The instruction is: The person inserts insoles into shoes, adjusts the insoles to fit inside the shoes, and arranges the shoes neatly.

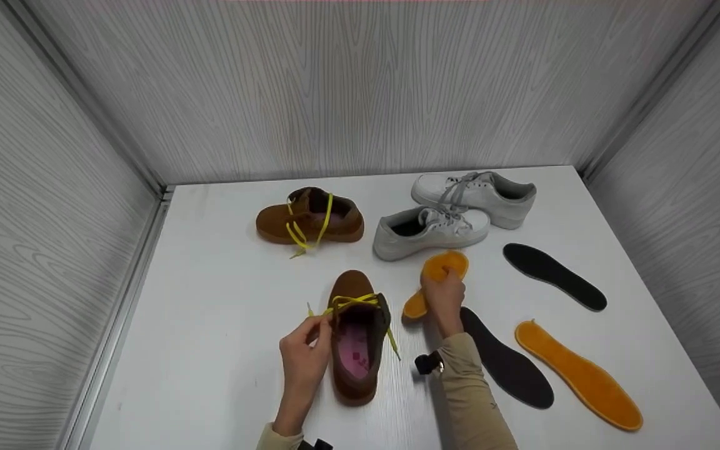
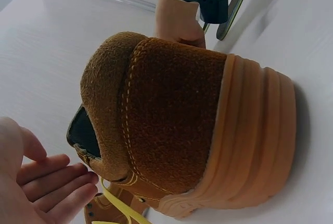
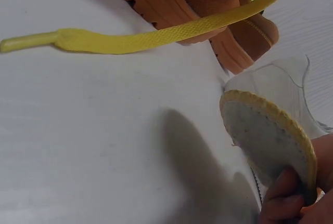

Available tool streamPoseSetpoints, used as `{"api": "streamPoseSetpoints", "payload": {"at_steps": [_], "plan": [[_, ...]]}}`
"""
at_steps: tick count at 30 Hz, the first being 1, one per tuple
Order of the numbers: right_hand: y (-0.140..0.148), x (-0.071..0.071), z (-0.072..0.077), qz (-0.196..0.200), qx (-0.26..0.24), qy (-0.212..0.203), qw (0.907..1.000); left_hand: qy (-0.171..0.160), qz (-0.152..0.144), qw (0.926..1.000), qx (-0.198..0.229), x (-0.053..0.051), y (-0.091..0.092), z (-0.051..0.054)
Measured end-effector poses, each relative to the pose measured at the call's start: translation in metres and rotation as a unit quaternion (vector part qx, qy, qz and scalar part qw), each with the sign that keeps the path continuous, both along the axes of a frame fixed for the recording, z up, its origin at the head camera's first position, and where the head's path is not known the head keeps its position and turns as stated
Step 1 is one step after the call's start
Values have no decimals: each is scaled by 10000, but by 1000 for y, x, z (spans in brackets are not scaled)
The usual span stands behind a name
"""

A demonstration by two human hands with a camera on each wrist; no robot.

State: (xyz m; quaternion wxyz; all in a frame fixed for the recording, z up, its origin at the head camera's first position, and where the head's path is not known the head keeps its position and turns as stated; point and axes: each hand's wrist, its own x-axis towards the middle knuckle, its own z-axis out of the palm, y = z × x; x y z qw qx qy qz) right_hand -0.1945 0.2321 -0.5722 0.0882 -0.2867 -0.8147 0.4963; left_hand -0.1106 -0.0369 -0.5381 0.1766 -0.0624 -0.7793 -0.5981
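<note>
- The left hand [image 1: 305, 353] has loosely extended fingers at the left side of the near brown shoe [image 1: 354, 344], probably to steady its opening.
- The right hand [image 1: 445, 300] grasps an orange insole [image 1: 418, 305] right of that shoe, fingers curled round it (its pale underside shows in the right wrist view), seemingly for a firm hold.
- A second orange insole [image 1: 579, 375] lies near right beside a dark insole [image 1: 513, 369], perhaps for easy reach.

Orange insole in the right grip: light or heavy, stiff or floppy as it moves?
The orange insole is probably light, looking like a thin sheet rather than a block. It may well flex, since its edge looks slim beside the right grip. Rolling seems unlikely, given its flat shape.
</note>
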Motion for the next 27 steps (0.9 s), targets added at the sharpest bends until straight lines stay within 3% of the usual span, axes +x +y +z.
{"api": "streamPoseSetpoints", "payload": {"at_steps": [5, 11, 16, 19, 22, 27], "plan": [[-1, 8, 16, -23, -173, 227, 9996, 175, -72, 9995, 269, -4, 0, 3], [-7, 17, 38, 27, -11, 634, 9980, 176, -107, 9985, 498, -6, 2, 7], [-13, 26, 57, 18, 100, 955, 9954, 246, -47, 9984, 500, -3, 5, 22], [-16, 31, 69, 84, 36, 1100, 9939, 89, -143, 9965, 818, -1, 6, 35], [-20, 38, 79, 218, 3, 1194, 9926, -337, -393, 9887, 1406, -2, 6, 38], [-31, 46, 92, 478, -99, 1323, 9900, -1081, -1029, 9528, 2644, -11, 4, 31]]}}
